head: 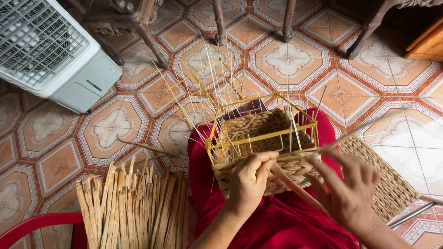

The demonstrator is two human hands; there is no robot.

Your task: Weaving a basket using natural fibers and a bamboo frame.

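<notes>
A half-woven rectangular basket of tan dried rush (258,138), built around a yellow wire frame (260,138) with thin pale upright stakes (217,92) fanning from its far rim, rests on the person's lap, which is covered in red cloth (277,221), above the patterned orange and cream tiled floor (106,124). The left hand (249,182) is curled closed at the near wall of the basket, thumb and fingers pinching a flat tan rush strand (295,186) against the weave. The right hand (348,189) has its fingers spread and bent, the fingertips gripping the same strand where it meets the near right corner of the frame. The work appears to be at the stage of weaving a row along the upper near wall; the next move would likely call for holding tension with the left hand while the right threads the strand behind the next stake. A flat woven rush panel (392,184) lies just beside the basket at the lap's right edge. A bundle of dried rush strips (134,207) stands to the left, beside a red plastic rim (37,223). A white air cooler (50,50) and dark wooden chair legs (152,41) stand well apart on the far floor.
</notes>
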